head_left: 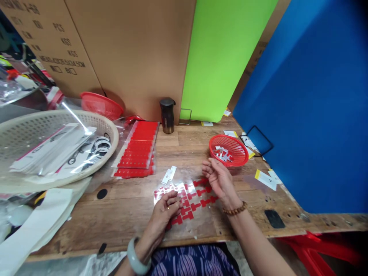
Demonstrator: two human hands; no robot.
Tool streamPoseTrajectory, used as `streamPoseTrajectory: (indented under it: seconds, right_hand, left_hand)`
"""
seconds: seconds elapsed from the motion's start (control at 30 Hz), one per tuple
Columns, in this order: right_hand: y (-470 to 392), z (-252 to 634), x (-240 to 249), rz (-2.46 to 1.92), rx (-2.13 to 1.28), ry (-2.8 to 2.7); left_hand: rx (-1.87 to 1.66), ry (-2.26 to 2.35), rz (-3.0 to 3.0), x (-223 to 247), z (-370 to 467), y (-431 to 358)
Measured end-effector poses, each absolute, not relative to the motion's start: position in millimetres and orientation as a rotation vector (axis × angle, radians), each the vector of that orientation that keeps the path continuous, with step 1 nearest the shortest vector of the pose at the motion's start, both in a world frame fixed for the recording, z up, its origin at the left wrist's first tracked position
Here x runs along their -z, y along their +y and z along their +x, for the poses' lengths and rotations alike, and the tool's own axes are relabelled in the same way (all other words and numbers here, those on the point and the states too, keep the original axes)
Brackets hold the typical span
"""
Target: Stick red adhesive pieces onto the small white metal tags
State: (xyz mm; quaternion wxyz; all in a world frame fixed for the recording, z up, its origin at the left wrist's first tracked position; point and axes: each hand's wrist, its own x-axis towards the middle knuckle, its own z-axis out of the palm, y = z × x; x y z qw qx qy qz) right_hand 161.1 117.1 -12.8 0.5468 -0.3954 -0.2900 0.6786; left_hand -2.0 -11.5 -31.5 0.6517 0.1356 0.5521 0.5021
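A clear sheet with rows of red T-shaped pieces [187,214] lies on the wooden table before me. My left hand [167,207] rests over its left part, fingers curled together; what they pinch, if anything, is too small to make out. Above the sheet's right part is my right hand [217,175], palm turned inward, fingers loosely bent and apart, with nothing visible in it. Just beyond it stands a red basket [241,150] holding small white and red pieces [223,154]. Two small white cards [169,174] lie above the sheet.
Red sheets [138,149] are stacked left of centre, near a dark flask [167,117]. A large cream basket [112,153] with packaged items fills the left. Cartons [138,53], a green panel [221,53] and a blue panel [316,115] stand behind. Cards [266,180] lie at right.
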Motion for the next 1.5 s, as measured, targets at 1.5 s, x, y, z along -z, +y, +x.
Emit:
streamPoseTrajectory:
  seconds: [1.5]
  right_hand:
    - [60.7,165.3,28.2,-0.820,-1.218,-2.136]
  left_hand:
    - [-1.061,1.113,0.279,7.8,-6.2,-11.2]
